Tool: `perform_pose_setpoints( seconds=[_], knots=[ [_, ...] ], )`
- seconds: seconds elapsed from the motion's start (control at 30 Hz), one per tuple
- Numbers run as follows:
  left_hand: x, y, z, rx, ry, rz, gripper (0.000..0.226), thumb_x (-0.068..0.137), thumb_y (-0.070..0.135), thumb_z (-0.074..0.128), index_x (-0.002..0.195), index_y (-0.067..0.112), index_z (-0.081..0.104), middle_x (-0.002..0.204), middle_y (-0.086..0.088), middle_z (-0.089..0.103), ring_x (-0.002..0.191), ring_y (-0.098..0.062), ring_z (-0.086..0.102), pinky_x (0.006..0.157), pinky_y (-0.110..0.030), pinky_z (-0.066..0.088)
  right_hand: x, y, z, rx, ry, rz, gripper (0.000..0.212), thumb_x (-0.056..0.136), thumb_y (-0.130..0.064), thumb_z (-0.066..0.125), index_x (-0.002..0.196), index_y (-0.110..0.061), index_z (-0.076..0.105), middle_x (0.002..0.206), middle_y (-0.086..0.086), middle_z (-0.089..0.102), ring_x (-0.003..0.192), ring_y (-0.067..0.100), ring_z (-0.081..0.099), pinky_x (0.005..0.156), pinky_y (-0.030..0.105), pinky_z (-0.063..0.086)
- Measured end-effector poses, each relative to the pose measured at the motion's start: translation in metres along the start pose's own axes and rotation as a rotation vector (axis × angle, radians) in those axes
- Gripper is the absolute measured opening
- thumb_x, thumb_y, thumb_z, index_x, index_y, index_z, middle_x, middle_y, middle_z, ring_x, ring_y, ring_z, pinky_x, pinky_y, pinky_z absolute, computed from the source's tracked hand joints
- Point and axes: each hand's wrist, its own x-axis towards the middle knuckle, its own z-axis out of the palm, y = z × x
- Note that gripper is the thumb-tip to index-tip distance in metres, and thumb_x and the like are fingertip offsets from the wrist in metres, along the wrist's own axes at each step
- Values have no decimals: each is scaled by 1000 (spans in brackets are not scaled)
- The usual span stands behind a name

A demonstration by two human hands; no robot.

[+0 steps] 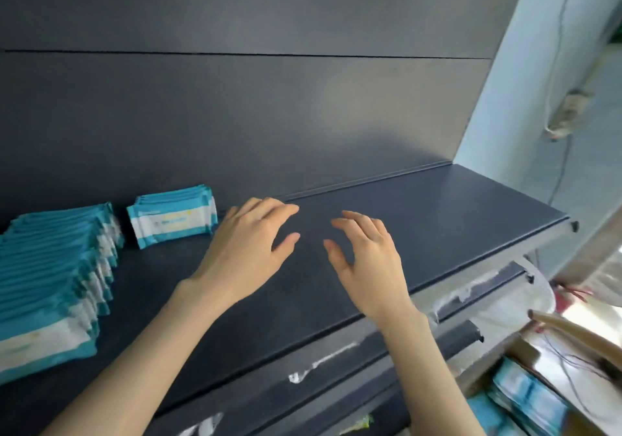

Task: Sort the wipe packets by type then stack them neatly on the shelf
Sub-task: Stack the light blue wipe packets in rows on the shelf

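On the dark shelf [437, 213] a tall stack of teal and white wipe packets [50, 274] stands at the far left. A shorter stack of the same teal packets [173, 216] sits just behind it, near the back panel. My left hand [249, 247] hovers over the shelf, right of the short stack, fingers spread and holding nothing. My right hand [367, 260] is beside it over the shelf's middle, fingers loosely bent, also empty. Neither hand touches a packet.
The right half of the shelf is bare up to its corner [568, 223]. Lower shelves [464, 331] show below the front edge. A box with more blue packets [525, 395] sits at the bottom right. A cord [562, 115] hangs on the pale wall.
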Motion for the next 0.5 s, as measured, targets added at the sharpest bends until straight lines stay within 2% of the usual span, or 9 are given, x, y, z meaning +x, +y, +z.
perform_pose_setpoints(
  seconds=[0.07, 0.13, 0.2, 0.37, 0.43, 0.5],
  knots=[
    [-15, 46, 17, -58, -1, 25, 33, 84, 25, 68, 114, 11, 65, 106, -1, 67, 98, -26, 62, 81, -39, 49, -40, 27, -27, -27, -5, 51, 32, 87, -29, 56, 112, -10, 65, 120, 5, 63, 107, 28, 58, 86, 39, 51],
    [-34, 95, 38, -116, -38, 53, 33, 85, 28, 62, 113, 12, 65, 105, 0, 66, 96, -24, 63, 80, -38, 50, -84, 54, -55, -61, -22, 106, 32, 89, -30, 54, 113, -13, 65, 121, 3, 63, 109, 26, 57, 89, 39, 49],
    [-55, 145, 60, -207, -113, 59, 35, 83, 30, 56, 112, 13, 65, 104, 1, 66, 95, -23, 63, 78, -37, 51, -131, 82, -82, -90, -50, 171, 30, 90, -30, 52, 112, -15, 65, 120, 2, 63, 109, 26, 57, 89, 38, 49],
    [-113, 253, 120, -350, -317, 45, 35, 83, 30, 59, 115, 17, 64, 108, 3, 66, 99, -21, 63, 83, -36, 49, -245, 140, -134, -151, -128, 356, 30, 89, -32, 51, 108, -15, 66, 114, 2, 65, 101, 25, 61, 81, 39, 54],
    [-133, 286, 138, -376, -397, 56, 36, 82, 33, 56, 113, 17, 65, 104, 4, 66, 95, -20, 63, 80, -34, 49, -285, 156, -148, -180, -160, 432, 30, 90, -36, 48, 105, -17, 66, 111, 1, 66, 96, 25, 62, 78, 36, 53],
    [-151, 312, 153, -404, -484, 50, 37, 81, 34, 55, 113, 18, 65, 104, 4, 66, 95, -20, 62, 80, -34, 48, -321, 170, -158, -222, -196, 505, 24, 84, -31, 59, 101, -16, 68, 106, 3, 68, 91, 26, 65, 75, 34, 54]
  ],
)
